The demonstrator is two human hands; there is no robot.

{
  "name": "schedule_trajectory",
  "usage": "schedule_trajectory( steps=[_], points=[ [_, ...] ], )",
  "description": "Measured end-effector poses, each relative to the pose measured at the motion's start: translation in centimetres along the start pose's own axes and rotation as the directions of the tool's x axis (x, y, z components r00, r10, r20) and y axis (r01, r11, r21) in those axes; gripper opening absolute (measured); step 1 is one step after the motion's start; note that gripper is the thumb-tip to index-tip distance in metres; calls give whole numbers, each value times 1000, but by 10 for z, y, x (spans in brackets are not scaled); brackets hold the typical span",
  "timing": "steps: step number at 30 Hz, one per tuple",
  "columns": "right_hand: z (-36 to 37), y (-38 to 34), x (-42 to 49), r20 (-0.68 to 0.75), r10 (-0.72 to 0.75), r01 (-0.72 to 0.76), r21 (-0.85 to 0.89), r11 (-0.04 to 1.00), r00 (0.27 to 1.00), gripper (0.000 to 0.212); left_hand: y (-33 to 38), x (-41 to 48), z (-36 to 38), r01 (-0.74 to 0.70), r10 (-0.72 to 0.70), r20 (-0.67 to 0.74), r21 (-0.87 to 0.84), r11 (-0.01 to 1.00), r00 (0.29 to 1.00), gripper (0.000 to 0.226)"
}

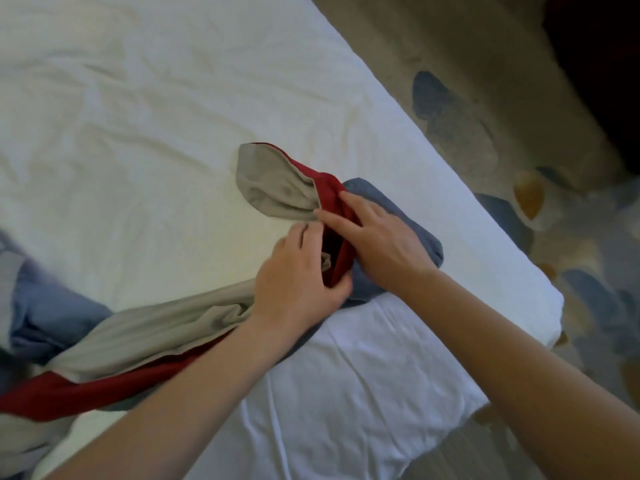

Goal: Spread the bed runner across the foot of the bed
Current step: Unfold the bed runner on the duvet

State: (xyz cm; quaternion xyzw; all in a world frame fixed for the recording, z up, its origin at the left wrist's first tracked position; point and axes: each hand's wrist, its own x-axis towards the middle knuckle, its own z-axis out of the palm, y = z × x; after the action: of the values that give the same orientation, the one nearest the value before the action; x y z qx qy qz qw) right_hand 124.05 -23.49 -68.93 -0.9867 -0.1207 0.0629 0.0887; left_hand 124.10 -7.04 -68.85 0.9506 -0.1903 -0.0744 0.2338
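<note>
On my feed the left hand (pixel 298 271) is curled round a bunched stretch of the bed runner (pixel 273 188). Its thumb (pixel 341 289) hooks over the red fold, and its fingers bend down into the cloth beside a grey edge. I read that as a closed grasp on the fabric. The right hand (pixel 377 240) lies across the same bundle just beside it with its fingers straight and slightly spread. They press flat on the red and blue layers, and the forefinger tip reaches the edge of the grey flap. It grips nothing that I can see. The two hands nearly meet over the red fold. The runner shows three colours: grey, dark red and blue. It is not laid flat. It lies twisted like a rope from the lower left of my view, passes under the left forearm, and ends in a crumpled heap under both hands. One grey flap lies open beyond the fingertips. More blue cloth is bunched at the left edge, blurred. All of this rests on the bed (pixel 138 126), whose white cover is wrinkled, near the bed's right side and close to a corner. Past that side I make out a patterned carpet (pixel 485 109) in beige, blue and ochre.
</note>
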Motion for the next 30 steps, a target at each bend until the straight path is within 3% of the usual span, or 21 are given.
schedule_trajectory(
  steps=[2, 3, 7, 15, 20, 23, 26, 30],
  points=[
    [6, -1, 15, 125, -20, 29, -72, 997, 992, 52, -10, -14, 10, 100, -104, 157, 32, 994, 982, 73],
    [8, 0, 20, 158, 0, 18, -112, 994, 987, 44, -15, -14, 15, 106, -114, 188, 52, 993, 975, 66],
    [4, 13, 29, 183, 88, -37, -265, 964, 979, 25, -18, 6, 23, 61, -75, 124, 118, 991, 989, 34],
    [-41, 76, 15, 136, 348, -266, -413, 871, 928, 32, 18, 65, 26, -77, 60, 77, 254, 964, 995, 21],
    [-40, 58, 21, 153, 440, -354, -394, 848, 885, 31, 8, 62, 13, -106, 82, 104, 259, 960, 991, 19],
    [-43, 29, 34, 120, 354, -307, -292, 906, 928, 44, -25, 38, -10, -93, 76, 90, 192, 977, 993, 34],
    [-42, -19, 49, 168, 70, -52, -107, 993, 983, 58, -68, -2, -37, -87, 73, 81, 184, 979, 994, 51],
    [-11, -89, 62, 338, -235, 246, 10, 969, 911, 52, -124, -59, -68, -9, -52, 218, 271, 963, 975, 54]
  ],
)
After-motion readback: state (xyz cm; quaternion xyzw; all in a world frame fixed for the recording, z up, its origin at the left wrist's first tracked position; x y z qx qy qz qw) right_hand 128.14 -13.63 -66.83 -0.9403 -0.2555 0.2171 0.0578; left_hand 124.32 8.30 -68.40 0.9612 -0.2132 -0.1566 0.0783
